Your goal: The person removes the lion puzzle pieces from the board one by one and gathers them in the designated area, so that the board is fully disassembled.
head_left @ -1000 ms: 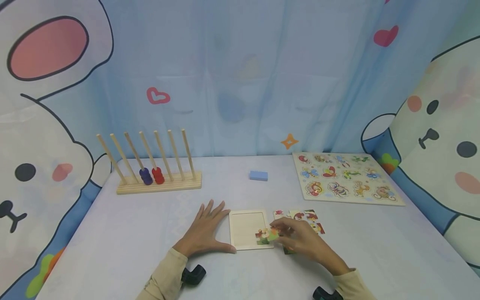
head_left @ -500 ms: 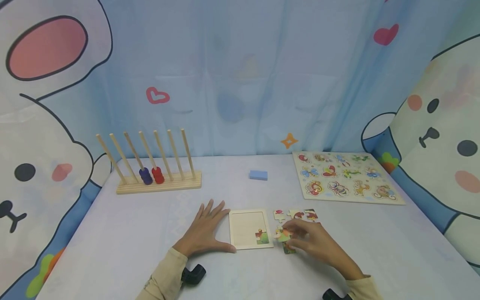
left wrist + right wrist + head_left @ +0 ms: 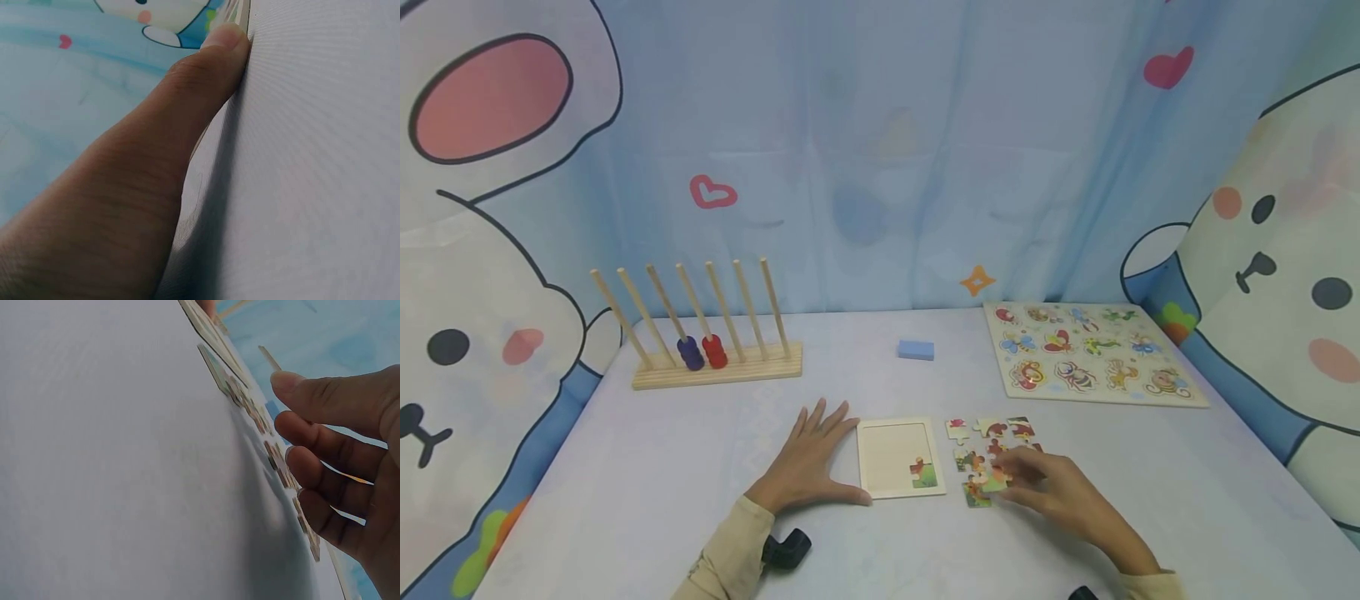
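My left hand (image 3: pixel 811 467) lies with fingers spread at the left side of a square wooden puzzle tray (image 3: pixel 880 492), its thumb at the tray's lower left corner. One jigsaw piece (image 3: pixel 924 473) sits in the tray's lower right corner. Between thumb and forefinger my right hand (image 3: pixel 1060 492) pinches another jigsaw piece (image 3: pixel 995 481), held above the loose pieces right of the tray. In the right wrist view that pinched jigsaw piece (image 3: pixel 269 357) shows edge-on, off the table. The left wrist view has the left thumb (image 3: pixel 219 53) against the tray's edge.
Several loose puzzle pieces (image 3: pixel 957 429) lie right of the tray, some behind the right hand. A pegged wooden stand (image 3: pixel 745 371) with blue and red beads is at the back left. Behind the tray lies a blue block (image 3: pixel 916 350); an insect picture board (image 3: pixel 1097 354) is back right.
My right hand has drawn back from the tray to the right, carrying the pinched jigsaw piece over the loose ones. The piece in the tray's corner and the left hand stay put.
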Action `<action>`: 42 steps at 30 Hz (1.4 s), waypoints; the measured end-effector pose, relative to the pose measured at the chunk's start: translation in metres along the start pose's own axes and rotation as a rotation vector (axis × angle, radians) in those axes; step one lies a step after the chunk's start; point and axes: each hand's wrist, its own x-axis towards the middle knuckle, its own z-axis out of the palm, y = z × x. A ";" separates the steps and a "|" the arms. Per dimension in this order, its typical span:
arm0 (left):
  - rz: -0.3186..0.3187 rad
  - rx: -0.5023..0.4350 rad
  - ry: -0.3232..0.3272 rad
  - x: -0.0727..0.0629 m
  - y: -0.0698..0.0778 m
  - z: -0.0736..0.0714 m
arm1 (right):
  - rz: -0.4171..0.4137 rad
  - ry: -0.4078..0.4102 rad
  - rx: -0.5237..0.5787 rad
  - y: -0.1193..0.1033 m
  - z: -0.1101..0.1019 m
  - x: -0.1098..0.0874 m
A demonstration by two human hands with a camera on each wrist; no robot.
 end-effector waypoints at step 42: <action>0.014 -0.006 0.014 -0.001 0.001 -0.002 | 0.073 -0.072 0.002 0.021 -0.010 -0.013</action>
